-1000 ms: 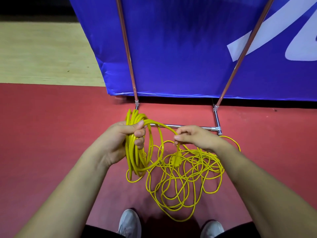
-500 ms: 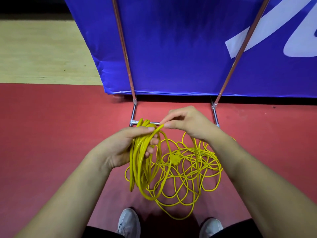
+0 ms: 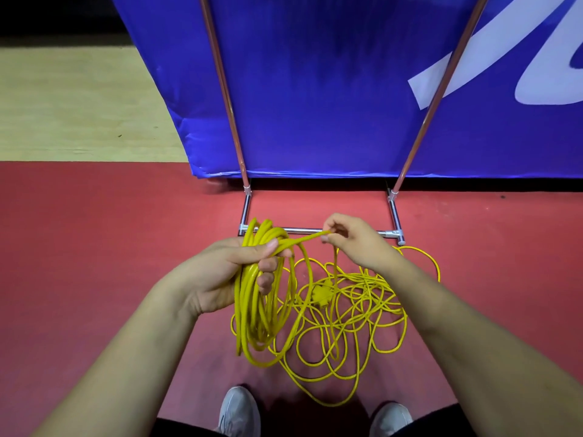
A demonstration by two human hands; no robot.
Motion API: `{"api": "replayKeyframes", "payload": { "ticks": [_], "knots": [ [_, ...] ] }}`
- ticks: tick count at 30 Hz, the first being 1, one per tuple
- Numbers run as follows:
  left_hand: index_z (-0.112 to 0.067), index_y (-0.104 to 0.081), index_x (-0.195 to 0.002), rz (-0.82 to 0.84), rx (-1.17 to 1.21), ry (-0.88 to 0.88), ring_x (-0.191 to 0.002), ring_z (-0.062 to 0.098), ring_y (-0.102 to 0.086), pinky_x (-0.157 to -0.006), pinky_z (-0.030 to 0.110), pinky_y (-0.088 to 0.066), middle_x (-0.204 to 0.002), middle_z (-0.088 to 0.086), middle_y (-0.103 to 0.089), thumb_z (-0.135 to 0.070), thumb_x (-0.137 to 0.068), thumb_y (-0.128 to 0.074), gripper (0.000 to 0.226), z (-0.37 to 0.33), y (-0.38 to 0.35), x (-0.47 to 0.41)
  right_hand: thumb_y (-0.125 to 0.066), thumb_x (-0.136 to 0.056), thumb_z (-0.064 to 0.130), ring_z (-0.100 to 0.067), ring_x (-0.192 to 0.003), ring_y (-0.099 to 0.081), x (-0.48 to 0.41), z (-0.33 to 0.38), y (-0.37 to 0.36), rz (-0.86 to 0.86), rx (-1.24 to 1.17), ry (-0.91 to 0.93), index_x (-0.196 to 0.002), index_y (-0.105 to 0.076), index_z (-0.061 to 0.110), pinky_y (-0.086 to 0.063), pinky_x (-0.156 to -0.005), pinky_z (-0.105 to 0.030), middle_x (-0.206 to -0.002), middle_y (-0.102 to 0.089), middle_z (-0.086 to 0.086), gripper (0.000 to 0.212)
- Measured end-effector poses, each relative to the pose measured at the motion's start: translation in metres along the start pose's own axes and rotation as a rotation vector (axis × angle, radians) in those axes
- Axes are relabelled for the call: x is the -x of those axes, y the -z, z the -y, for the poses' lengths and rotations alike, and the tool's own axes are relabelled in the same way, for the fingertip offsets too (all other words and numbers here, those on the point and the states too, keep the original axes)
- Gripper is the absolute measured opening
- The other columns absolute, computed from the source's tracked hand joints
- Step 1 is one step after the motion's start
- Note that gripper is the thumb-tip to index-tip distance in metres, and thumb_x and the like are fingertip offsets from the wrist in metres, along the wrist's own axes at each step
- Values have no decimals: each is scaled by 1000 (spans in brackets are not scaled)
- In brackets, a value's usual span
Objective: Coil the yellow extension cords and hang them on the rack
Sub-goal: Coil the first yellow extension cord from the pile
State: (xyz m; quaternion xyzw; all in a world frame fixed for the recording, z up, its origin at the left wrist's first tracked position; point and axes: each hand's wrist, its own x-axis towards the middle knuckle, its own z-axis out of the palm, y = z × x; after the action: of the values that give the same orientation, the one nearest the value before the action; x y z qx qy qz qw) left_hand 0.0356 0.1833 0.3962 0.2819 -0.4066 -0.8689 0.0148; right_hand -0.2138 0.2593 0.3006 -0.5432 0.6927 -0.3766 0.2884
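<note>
Hanging from the left hand [image 3: 220, 279], a bundle of coiled loops [image 3: 252, 320] of yellow extension cord is gripped, with the fingers curled round it and the thumb pressed across the top. One strand [image 3: 303, 241] is pinched between thumb and fingertips of the right hand [image 3: 356, 242] and is held across to the bundle, just in front of the rack's chrome base bar [image 3: 304, 230]. The uncoiled cord [image 3: 367, 280], with a yellow plug [image 3: 320, 296] among it, is spread in a tangle on the red floor [image 3: 94, 247] beneath the right forearm.
</note>
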Motion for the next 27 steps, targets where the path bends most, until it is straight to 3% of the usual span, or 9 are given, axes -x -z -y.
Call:
{"api": "replayKeyframes", "payload": {
  "ticks": [3,6,9,11,14,18,23,25,27],
  "knots": [
    [-4,-59,-90,-2,-55,108,-51,19,-56,-49,26,-49,-58,3,-52,-13,-82,-66,14,1,-9,0,-63,-87,6,2,-63,-47,-8,-6,-9,-111,0,2,-85,-59,16,-39,-64,-18,-70,-54,12,11],
    [-6,-61,-84,-35,-1,75,-63,24,-71,-53,28,-55,-74,12,-70,-12,-80,-62,8,0,-19,-3,-61,-90,9,-6,-64,-48,-13,-18,-19,-190,-40,-66,-83,-58,16,-38,-63,-23,-70,-57,8,10],
    [-6,-67,-86,25,120,-86,-55,17,-66,-51,26,-53,-69,4,-67,-22,-69,-80,27,-5,-18,-8,-62,-91,9,-17,-62,-46,-8,-45,-22,-205,-134,-219,-79,-60,12,-34,-55,-25,-67,-60,-5,13],
    [-6,-68,-90,36,201,-208,-52,11,-58,-52,25,-49,-64,-2,-58,-23,-62,-85,37,-10,-15,-12,-65,-89,9,-15,-57,-40,-1,-59,-22,-155,-144,-315,-77,-60,6,-28,-51,-25,-60,-48,-4,13],
    [-2,-62,-102,-64,342,-372,-50,7,-51,-51,19,-44,-64,-5,-55,-23,-80,-63,30,-20,-18,-16,-68,-87,8,-6,-45,-29,8,-75,-24,-93,-74,-454,-66,-51,12,-25,-47,-24,-53,-35,3,27],
    [-4,-59,-103,-139,403,-502,-51,6,-50,-52,18,-44,-65,-7,-53,-20,-87,-49,24,-33,-12,-16,-69,-88,15,-12,-53,-35,22,-90,-31,2,-15,-646,-67,-51,15,-29,-49,-26,-58,-44,1,27],
    [-11,-59,-91,-300,317,-472,-78,16,-72,-63,23,-56,-82,1,-72,-14,-94,-49,11,-38,1,-12,-58,-96,14,-13,-46,-54,21,-61,-48,196,-192,-665,-84,-47,12,-36,-39,-19,-63,-59,-8,17],
    [-12,-56,-96,-324,229,-446,-87,20,-72,-66,23,-56,-96,10,-75,-13,-95,-49,7,-35,3,-14,-60,-94,17,-9,-43,-50,12,-36,-48,261,32,-543,-81,-49,13,-33,-37,-16,-59,-54,-2,18],
    [-12,-57,-99,-367,156,-437,-81,20,-73,-63,23,-55,-95,15,-74,-12,-94,-52,7,-32,3,-16,-65,-90,15,-3,-46,-43,6,-3,-39,346,261,-365,-81,-60,12,-31,-41,-16,-57,-49,9,11]
  ]
}}
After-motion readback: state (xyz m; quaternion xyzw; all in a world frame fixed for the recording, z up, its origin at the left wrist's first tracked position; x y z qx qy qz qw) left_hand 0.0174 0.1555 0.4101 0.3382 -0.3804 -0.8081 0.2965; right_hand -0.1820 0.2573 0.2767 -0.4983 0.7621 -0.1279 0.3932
